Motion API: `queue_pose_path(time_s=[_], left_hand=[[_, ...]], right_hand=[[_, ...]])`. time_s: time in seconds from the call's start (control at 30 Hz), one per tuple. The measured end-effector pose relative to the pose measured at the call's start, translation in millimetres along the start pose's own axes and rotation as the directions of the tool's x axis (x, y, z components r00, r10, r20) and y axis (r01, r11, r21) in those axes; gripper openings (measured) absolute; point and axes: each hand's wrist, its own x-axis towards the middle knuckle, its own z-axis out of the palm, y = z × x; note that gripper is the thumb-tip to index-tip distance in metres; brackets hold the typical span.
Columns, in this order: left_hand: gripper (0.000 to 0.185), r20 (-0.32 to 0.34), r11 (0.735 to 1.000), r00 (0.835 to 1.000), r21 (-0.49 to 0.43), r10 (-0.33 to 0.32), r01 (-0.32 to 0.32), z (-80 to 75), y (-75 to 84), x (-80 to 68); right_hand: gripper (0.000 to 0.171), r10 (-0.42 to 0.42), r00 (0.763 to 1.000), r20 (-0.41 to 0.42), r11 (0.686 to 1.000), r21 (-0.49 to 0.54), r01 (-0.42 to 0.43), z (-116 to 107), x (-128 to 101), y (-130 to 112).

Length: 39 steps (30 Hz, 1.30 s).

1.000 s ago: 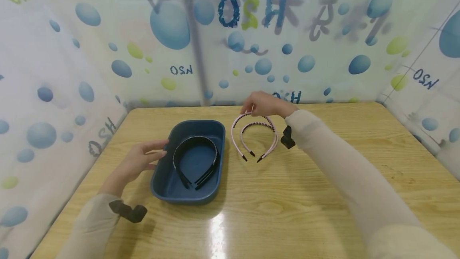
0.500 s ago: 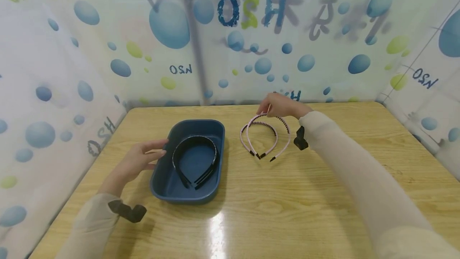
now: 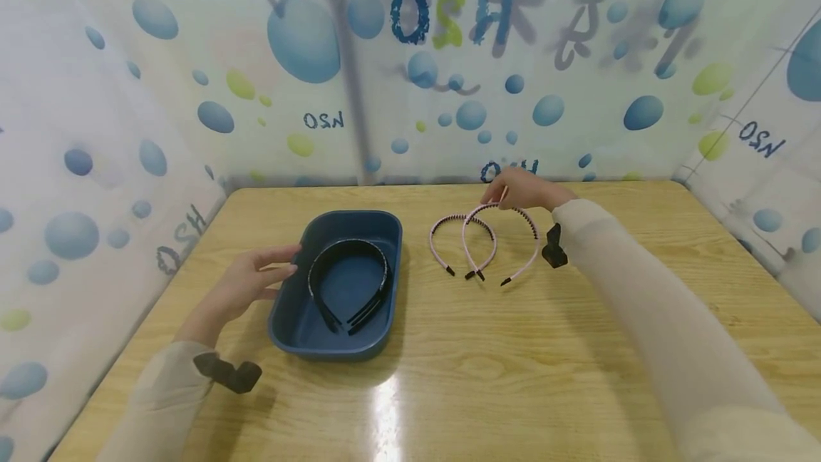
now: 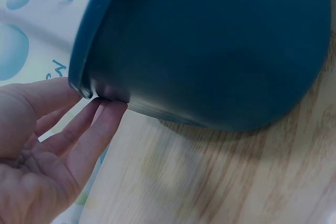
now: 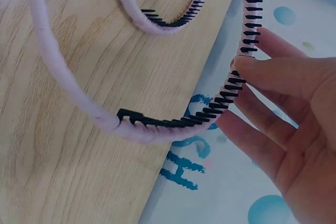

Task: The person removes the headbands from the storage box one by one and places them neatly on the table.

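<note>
Blue tray (image 3: 301, 319) already holds black headbands (image 3: 349, 284). Left hand (image 3: 246, 284), fingers straight, touches its rim. Right hand (image 3: 522, 191) pinches the larger pink headband (image 3: 503, 244) by its top (far table edge); the smaller pink headband (image 3: 462, 242) lies beside it. Both look left to go.

Pale wooden table (image 3: 500, 376) — glossy glare at 6 o'clock; white bubble-printed plastic curtain (image 3: 192, 55) encloses it from 9 to 3 o'clock.

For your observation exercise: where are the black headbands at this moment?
In the head view, the black headbands lie inside the blue tray on the table's left half, beside the left hand, which touches the tray's left rim.
</note>
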Motion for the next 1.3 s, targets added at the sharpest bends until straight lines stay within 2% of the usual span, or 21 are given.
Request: queue_pose_path(time_s=[0.23, 0.5, 0.73, 0.9, 1.13, 1.3], left_hand=[[0.057, -0.005, 1.000, 1.000, 0.006, -0.007, 0.007, -0.4, -1.5, 1.3], [0.057, -0.011, 1.000, 1.000, 0.011, 0.005, -0.005, 0.7, -1.3, 0.5], [0.057, -0.009, 1.000, 1.000, 0.006, 0.004, -0.004, 1.2, -3.1, 0.0], [0.057, -0.010, 1.000, 1.000, 0.008, 0.002, -0.002, 0.9, -3.6, 0.6], [0.057, -0.013, 1.000, 1.000, 0.005, 0.001, -0.001, 1.6, -2.4, 1.2], [0.056, -0.007, 1.000, 1.000, 0.005, 0.000, 0.000, 2.0, -1.1, 0.1]], right_hand=[[0.027, 0.003, 1.000, 0.007, 1.000, -0.010, -0.003, -1.9, -6.1, 8.6], [0.028, 0.060, 0.998, 0.016, 0.998, -0.030, -0.059, -5.3, -15.5, 16.7], [0.028, 0.062, 0.998, 0.002, 0.997, -0.056, -0.062, -4.7, -21.5, 25.6], [0.027, 0.055, 0.998, -0.002, 0.998, -0.034, -0.055, -3.5, -23.8, 35.0], [0.027, 0.103, 0.994, 0.022, 0.995, -0.016, -0.103, -1.8, -25.0, 39.6], [0.028, 0.106, 0.994, 0.018, 0.994, -0.002, -0.106, 3.0, -24.1, 42.3]])
